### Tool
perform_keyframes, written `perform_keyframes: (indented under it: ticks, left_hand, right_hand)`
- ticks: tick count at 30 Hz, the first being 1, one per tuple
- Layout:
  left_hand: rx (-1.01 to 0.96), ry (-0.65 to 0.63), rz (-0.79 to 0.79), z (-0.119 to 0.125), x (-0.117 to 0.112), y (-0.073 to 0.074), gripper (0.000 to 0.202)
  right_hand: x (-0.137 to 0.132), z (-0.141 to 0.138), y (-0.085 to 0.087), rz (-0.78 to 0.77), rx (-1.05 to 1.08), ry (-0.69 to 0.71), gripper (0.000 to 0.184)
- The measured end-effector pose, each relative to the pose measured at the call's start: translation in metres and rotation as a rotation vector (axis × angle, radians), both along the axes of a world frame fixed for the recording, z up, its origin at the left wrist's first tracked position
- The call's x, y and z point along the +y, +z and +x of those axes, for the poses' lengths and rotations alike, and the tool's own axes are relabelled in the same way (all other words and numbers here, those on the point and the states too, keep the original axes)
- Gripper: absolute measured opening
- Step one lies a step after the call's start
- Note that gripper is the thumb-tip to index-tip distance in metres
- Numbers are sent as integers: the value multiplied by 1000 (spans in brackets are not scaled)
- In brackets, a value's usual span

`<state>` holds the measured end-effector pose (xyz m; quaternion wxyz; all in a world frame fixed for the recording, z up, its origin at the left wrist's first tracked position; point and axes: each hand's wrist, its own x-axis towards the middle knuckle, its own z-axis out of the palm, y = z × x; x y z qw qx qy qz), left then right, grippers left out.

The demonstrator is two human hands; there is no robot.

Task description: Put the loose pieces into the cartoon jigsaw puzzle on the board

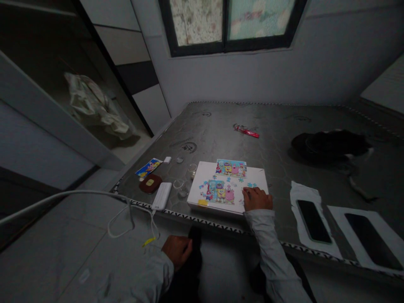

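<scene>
A white board (252, 179) lies near the front edge of a grey mattress (277, 130). On it sit a partly joined cartoon jigsaw (220, 192), loose blue pieces (251, 184) and a colour reference picture (231, 168). My right hand (257, 199) rests on the board's right front corner, fingers curled as if pinching by the loose pieces; what it holds is hidden. My left hand (177, 249) is down below the mattress edge, fingers curled against a dark leg.
Left of the board lie a white power bank (161, 196) with a cable (94, 194), a round dark red case (150, 184), clear lids (178, 184) and a small picture card (148, 167). Two phones (313, 221) on white paper lie right. A red wrapper (246, 131) and dark cloth (330, 144) lie farther back.
</scene>
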<state>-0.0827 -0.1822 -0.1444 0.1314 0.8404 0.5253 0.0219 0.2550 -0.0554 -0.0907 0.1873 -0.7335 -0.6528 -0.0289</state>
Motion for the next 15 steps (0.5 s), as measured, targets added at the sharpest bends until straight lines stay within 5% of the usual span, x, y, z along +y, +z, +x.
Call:
perform_keyframes:
  ticks: [15]
  left_hand:
    - [-10,4,2,2,0,-2,48]
  right_hand:
    - [0,-14,-2,5,-11,179,34]
